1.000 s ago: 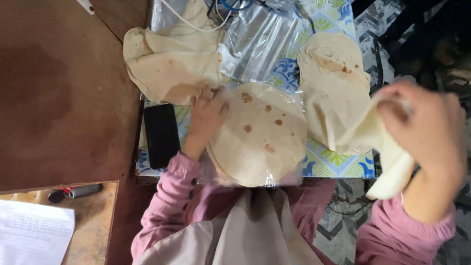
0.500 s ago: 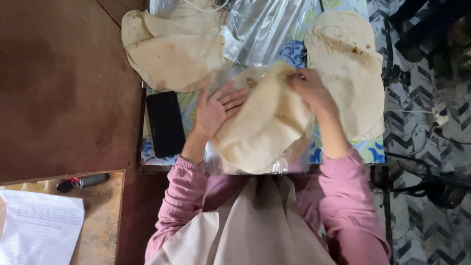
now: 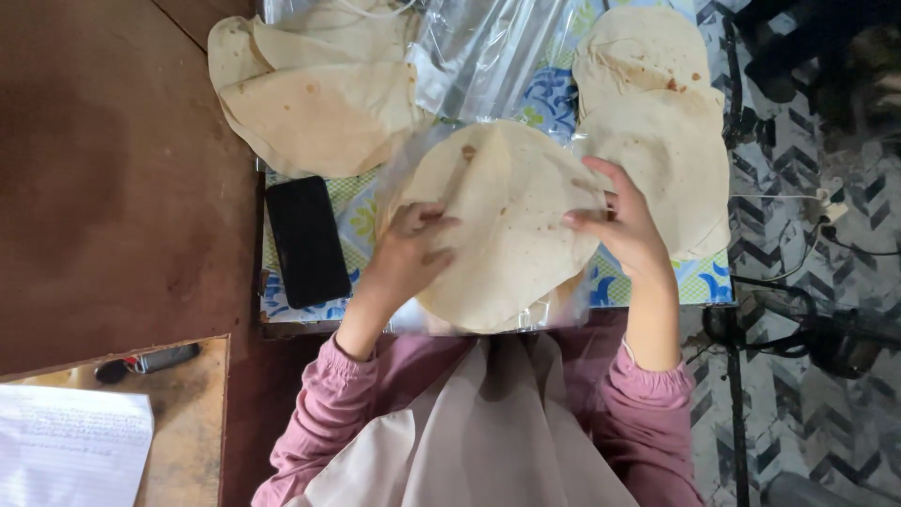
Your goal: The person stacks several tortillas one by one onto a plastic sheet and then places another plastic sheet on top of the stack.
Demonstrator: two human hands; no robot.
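Paper (image 3: 70, 441) with handwritten lines lies at the lower left of the frame on a light wooden board (image 3: 188, 422), and a dark marker (image 3: 150, 360) rests just above it near the board's upper edge. Brown tabletop (image 3: 113, 169) fills the upper left. Further right, a black phone (image 3: 307, 241) lies face down on a patterned blue and green cloth (image 3: 361, 221), just below a loose pile of folded flatbreads (image 3: 314, 103) at the upper centre-left. Clear plastic sheeting (image 3: 488, 56) spreads across the top centre. At the centre of the frame sits a round flatbread (image 3: 502, 221), pale with a few brown spots, resting on a stack with a plastic film around its edges. The left hand (image 3: 408, 253) lies on its left part with fingers bent and pressing down on the surface. The right hand (image 3: 624, 221) touches the right edge of the same flatbread, fingers spread and slightly curled over the rim; neither hand pinches it. To the right of that hand, another stack of flatbreads (image 3: 666, 122) reaches to the upper right, beside a chevron-patterned floor (image 3: 817, 282). Pink sleeves (image 3: 324, 404) show at the bottom.
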